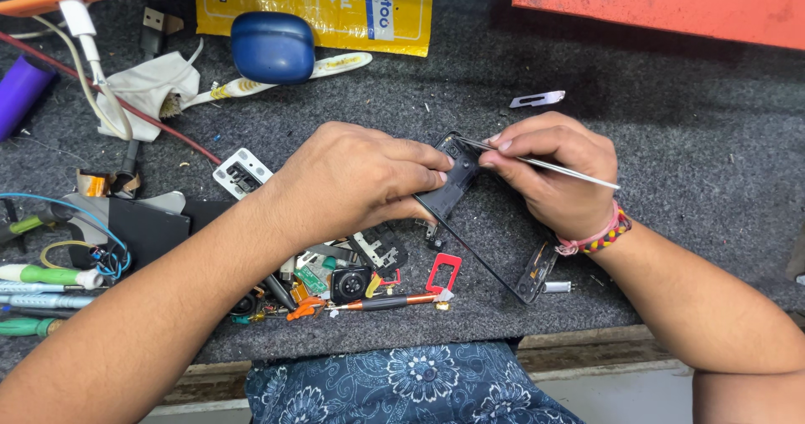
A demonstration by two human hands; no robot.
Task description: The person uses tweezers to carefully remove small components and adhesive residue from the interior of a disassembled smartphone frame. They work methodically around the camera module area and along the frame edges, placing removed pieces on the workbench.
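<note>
Hands: left (360, 181) grips the black phone frame (457, 185), right (553, 168) pinches tweezers (545, 164) beside loose parts (352, 277).

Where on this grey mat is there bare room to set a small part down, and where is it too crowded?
Free: the mat right of the right hand, below the orange board and past the small metal blade; also the strip between the yellow packet and both hands. Crowded: under the left hand, around the camera module, red frame and screwdrivers.

Bare forearms, beaded wristband (597, 236), blue floral garment (402, 386)
</note>
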